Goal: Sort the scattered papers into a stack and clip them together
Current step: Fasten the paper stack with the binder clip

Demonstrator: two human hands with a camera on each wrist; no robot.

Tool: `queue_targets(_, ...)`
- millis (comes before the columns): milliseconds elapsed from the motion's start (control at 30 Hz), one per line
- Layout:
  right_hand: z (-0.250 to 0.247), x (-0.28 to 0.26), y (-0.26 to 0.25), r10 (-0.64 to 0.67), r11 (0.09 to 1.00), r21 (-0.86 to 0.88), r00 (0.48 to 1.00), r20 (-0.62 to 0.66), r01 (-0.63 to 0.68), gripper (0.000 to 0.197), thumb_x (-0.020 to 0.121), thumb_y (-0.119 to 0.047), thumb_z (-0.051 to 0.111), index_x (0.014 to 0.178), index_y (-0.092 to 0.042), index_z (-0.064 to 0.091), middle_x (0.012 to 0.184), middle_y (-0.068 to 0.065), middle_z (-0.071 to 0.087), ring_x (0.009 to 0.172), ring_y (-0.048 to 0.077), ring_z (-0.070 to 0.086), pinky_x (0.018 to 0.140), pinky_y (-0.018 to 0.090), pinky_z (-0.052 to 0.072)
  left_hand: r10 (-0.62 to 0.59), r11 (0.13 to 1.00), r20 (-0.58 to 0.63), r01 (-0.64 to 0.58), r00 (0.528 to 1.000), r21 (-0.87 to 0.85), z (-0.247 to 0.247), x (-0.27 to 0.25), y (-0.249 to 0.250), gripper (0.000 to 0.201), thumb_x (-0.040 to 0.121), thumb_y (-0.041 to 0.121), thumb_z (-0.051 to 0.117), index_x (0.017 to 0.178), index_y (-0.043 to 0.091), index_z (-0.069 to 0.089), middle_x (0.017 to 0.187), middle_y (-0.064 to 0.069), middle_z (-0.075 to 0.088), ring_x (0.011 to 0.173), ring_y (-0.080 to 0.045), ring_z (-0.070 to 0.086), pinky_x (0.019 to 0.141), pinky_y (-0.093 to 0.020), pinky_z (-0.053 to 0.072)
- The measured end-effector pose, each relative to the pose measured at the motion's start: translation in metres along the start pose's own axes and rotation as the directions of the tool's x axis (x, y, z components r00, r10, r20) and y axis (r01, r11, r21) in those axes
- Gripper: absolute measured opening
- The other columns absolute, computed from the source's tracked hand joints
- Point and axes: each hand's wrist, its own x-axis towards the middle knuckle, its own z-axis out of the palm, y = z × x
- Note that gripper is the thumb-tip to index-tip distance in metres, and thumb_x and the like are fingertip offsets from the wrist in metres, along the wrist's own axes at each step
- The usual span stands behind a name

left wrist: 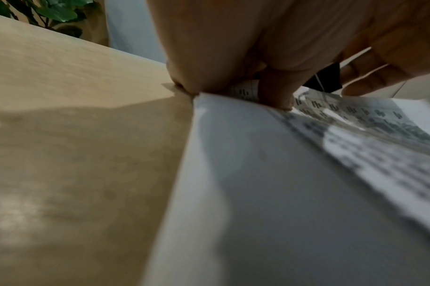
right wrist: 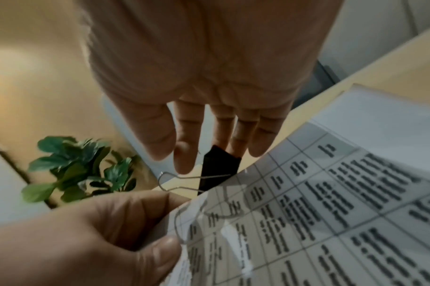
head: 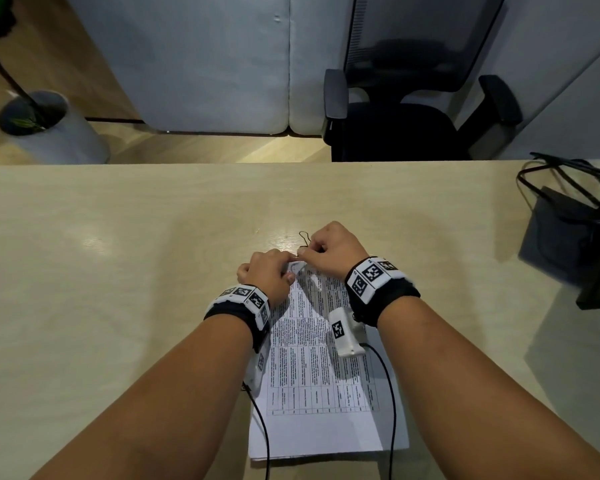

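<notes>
While my left hand (head: 269, 271) pinches the corner of the white printed paper stack (head: 312, 368) on the pale wooden counter (head: 118, 271), my right hand's (head: 331, 252) fingers (right wrist: 184, 154) pinch the black binder clip with wire handles (right wrist: 216, 170); I should seat it fully over all the sheets before folding the handles.

printed table text (right wrist: 336, 203) blurred, binder clip (right wrist: 217, 170) body perhaps partly hidden behind fingers (right wrist: 184, 154)

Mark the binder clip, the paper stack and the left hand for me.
binder clip (right wrist: 217, 170), right wrist view, black body.
paper stack (head: 321, 431), head view, blank lower margin of top sheet.
left hand (head: 269, 275), head view, back of hand.
</notes>
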Motion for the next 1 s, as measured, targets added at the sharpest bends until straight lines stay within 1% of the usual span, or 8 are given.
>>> queue_targets(67,0.002,0.0,-0.002,-0.025,0.992,-0.121,1.0,0.006,0.025,0.025,0.082,-0.033,0.063,0.066,-0.014,0.063,0.079,0.005,0.058,0.069,0.017,0.055,0.061,0.027,0.043,0.001,1.0,-0.005,-0.001,1.0,0.006,0.001,0.0,0.0,0.026,0.092,0.024,0.056,0.114,0.036,0.059,0.094,0.011,0.049,0.11,-0.019,0.045,0.091,-0.04,0.03)
queue_targets(133,0.004,-0.001,-0.003,-0.012,0.99,-0.142,1.0,0.016,0.014,0.017,0.081,-0.035,0.064,0.084,-0.019,0.061,0.096,0.003,0.057,0.085,0.019,0.056,0.074,0.033,0.049,0.003,1.0,-0.002,-0.003,1.0,0.009,0.001,0.0,0.0,0.025,0.091,0.024,0.056,0.113,0.036,0.059,0.094,0.011,0.051,0.11,-0.019,0.045,0.091,-0.04,0.03)
queue_targets(300,0.005,-0.006,-0.008,-0.064,0.977,-0.199,0.994,0.088,0.081,0.044,0.08,-0.042,0.064,0.118,-0.026,0.046,0.119,0.002,0.05,0.112,0.025,0.047,0.091,0.043,0.046,0.004,1.0,-0.012,-0.004,1.0,-0.013,0.0,0.0,0.0,0.024,0.087,0.017,0.052,0.105,0.03,0.061,0.102,0.006,0.057,0.109,-0.019,0.046,0.087,-0.039,0.028)
queue_targets(467,0.007,-0.007,-0.011,-0.112,0.912,-0.378,0.983,0.147,0.16,0.041,0.086,-0.037,0.061,0.121,-0.017,0.053,0.121,0.006,0.046,0.113,0.027,0.043,0.092,0.042,0.045,0.006,1.0,-0.014,-0.006,1.0,-0.003,0.001,0.0,-0.001,0.025,0.088,0.02,0.052,0.108,0.032,0.062,0.103,0.007,0.057,0.11,-0.02,0.046,0.083,-0.037,0.024)
queue_targets(667,0.011,-0.011,-0.008,-0.119,0.871,-0.464,0.986,0.116,0.16,0.027,0.092,-0.033,0.054,0.108,-0.014,0.066,0.125,0.01,0.04,0.113,0.029,0.043,0.083,0.042,0.05,-0.001,1.0,-0.003,0.001,1.0,0.001,0.003,0.001,-0.002,0.026,0.089,0.021,0.052,0.11,0.036,0.06,0.102,0.009,0.056,0.11,-0.019,0.045,0.089,-0.04,0.028)
queue_targets(733,0.007,-0.013,-0.007,-0.164,0.867,-0.459,0.982,0.099,0.191,0.035,0.093,-0.03,0.054,0.126,-0.021,0.056,0.128,0.011,0.041,0.116,0.029,0.043,0.084,0.04,0.049,0.003,1.0,-0.003,-0.003,1.0,0.004,0.003,0.002,-0.002,0.023,0.089,0.021,0.052,0.106,0.034,0.06,0.095,0.01,0.052,0.108,-0.019,0.045,0.087,-0.04,0.028)
queue_targets(833,-0.003,-0.009,-0.007,-0.118,0.916,-0.381,0.992,0.043,0.126,0.068,0.091,-0.026,0.058,0.147,-0.022,0.02,0.128,0.009,0.043,0.11,0.024,0.05,0.086,0.038,0.05,0.005,1.0,-0.001,-0.005,1.0,0.021,0.002,0.002,-0.001,0.022,0.09,0.023,0.055,0.108,0.035,0.061,0.099,0.012,0.053,0.112,-0.017,0.045,0.09,-0.041,0.029)
queue_targets(1000,-0.018,-0.003,-0.007,-0.054,0.963,-0.264,0.999,0.01,0.054,0.049,0.095,-0.019,0.053,0.14,-0.015,0.036,0.131,0.006,0.045,0.111,0.022,0.055,0.093,0.036,0.048,-0.005,1.0,0.0,0.005,1.0,-0.003,0.001,0.003,-0.001,0.024,0.09,0.024,0.058,0.109,0.039,0.061,0.108,0.013,0.057,0.115,-0.016,0.044,0.094,-0.042,0.028)
